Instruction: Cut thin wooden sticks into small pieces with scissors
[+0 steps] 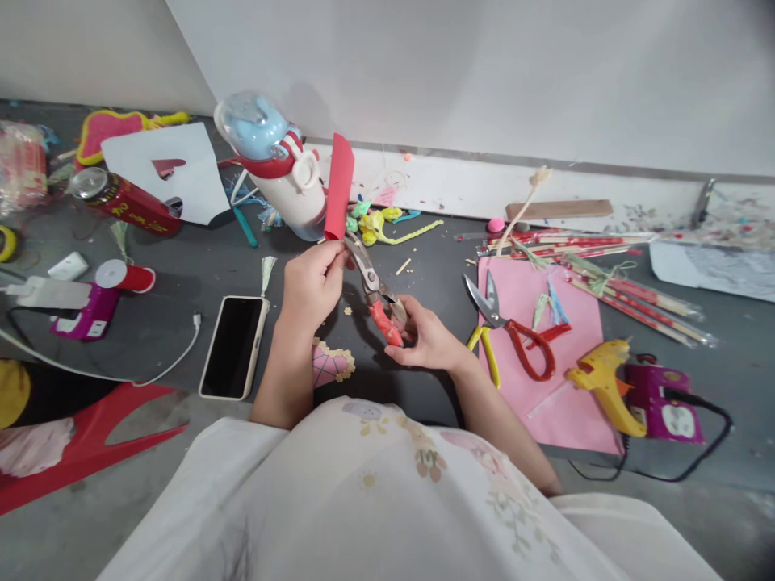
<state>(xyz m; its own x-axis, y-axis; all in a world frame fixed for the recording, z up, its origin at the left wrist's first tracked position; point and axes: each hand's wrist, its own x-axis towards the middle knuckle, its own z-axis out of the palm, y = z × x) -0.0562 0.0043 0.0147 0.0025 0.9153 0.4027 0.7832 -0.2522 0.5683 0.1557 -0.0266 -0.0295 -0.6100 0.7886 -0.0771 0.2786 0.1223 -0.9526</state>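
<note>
My left hand [312, 282] is closed in a pinch on the lower end of a folded red paper strip [338, 186], which stands upright in front of me. My right hand [424, 332] grips the red handles of a pair of scissors [376, 289]. The metal blades point up and left, and their tips meet the bottom of the red strip next to my left fingers. A small pink heart-shaped piece with a lace edge [330, 363] lies on the dark table [182, 266] under my left wrist.
A phone [233, 345] lies left of my arm, with a white cable beside it. Behind the strip stands a white and blue bottle [272, 157]. On the right, a pink sheet [545, 355] holds red-handled snips [512, 327]; a yellow glue gun [602, 375] and wrapped sticks [605, 278] are nearby.
</note>
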